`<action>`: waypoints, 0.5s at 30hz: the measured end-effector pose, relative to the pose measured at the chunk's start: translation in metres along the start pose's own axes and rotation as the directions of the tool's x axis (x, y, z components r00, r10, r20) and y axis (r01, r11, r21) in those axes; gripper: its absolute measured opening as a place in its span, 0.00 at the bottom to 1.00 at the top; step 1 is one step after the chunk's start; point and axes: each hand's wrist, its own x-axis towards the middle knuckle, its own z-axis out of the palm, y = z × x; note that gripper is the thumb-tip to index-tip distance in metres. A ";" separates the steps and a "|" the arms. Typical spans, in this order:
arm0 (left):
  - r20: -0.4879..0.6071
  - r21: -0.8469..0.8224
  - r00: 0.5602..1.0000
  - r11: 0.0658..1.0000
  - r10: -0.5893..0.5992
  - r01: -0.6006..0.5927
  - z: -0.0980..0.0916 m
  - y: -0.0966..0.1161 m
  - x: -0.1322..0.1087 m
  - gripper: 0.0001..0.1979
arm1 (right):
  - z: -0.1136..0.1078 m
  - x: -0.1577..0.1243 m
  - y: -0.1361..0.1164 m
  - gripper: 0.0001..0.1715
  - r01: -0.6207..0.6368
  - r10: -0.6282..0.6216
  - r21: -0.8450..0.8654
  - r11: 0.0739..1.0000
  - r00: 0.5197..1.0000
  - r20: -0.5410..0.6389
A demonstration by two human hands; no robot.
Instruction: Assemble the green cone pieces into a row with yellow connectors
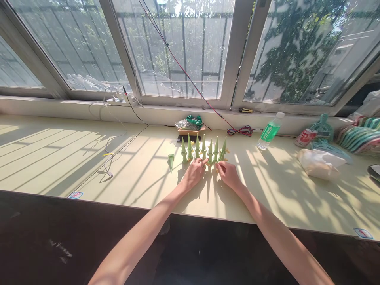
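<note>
Several green pointed cones point(197, 147) stand upright in a close group on the pale table, with small yellow pieces around their bases. One more green cone point(171, 161) lies apart at the group's left, its tip toward the table's front edge. My left hand point(196, 171) is at the front of the group, fingers bent against the cone bases; what they touch is too small to tell. At the front right of the group, my right hand point(228, 173) has its fingers pinched together beside a cone, and whatever they hold is hidden.
Behind the cones sits a small box point(190, 132) with green and silvery material. A bottle point(270, 131), a red can point(305, 137), a tissue pack point(319, 164) and stacked hangers point(360, 134) stand to the right. A white cable point(108, 170) lies left.
</note>
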 end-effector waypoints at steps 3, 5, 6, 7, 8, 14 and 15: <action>-0.020 0.012 0.997 0.998 0.068 -0.068 -0.007 0.003 -0.010 0.20 | 0.001 0.000 0.003 0.26 -0.006 0.006 0.004 1.000 1.000 -0.017; -0.059 0.028 0.993 0.994 0.103 -0.101 -0.019 0.002 -0.019 0.18 | 0.001 0.000 0.003 0.26 -0.004 0.004 0.001 1.000 1.000 -0.017; -0.072 0.043 0.993 0.995 0.093 -0.090 -0.028 -0.001 -0.022 0.16 | 0.001 0.000 0.002 0.26 -0.002 0.002 -0.001 1.000 1.000 -0.014; -0.099 0.072 0.994 0.996 0.055 -0.048 -0.038 -0.006 -0.025 0.14 | 0.001 0.000 0.002 0.26 0.002 -0.002 -0.005 1.000 1.000 -0.011; -0.135 0.111 0.991 0.994 0.002 0.013 -0.048 -0.011 -0.026 0.12 | 0.001 0.000 0.001 0.26 0.007 -0.007 -0.010 1.000 1.000 -0.005; -0.262 0.319 0.882 0.828 -0.391 0.462 -0.100 -0.055 -0.013 0.19 | 0.001 0.000 -0.004 0.26 0.027 -0.027 -0.030 0.999 1.000 0.015; -0.231 0.323 0.879 0.820 -0.416 0.473 -0.103 -0.062 -0.011 0.19 | 0.001 -0.001 -0.003 0.26 0.026 -0.026 -0.029 0.999 0.999 0.018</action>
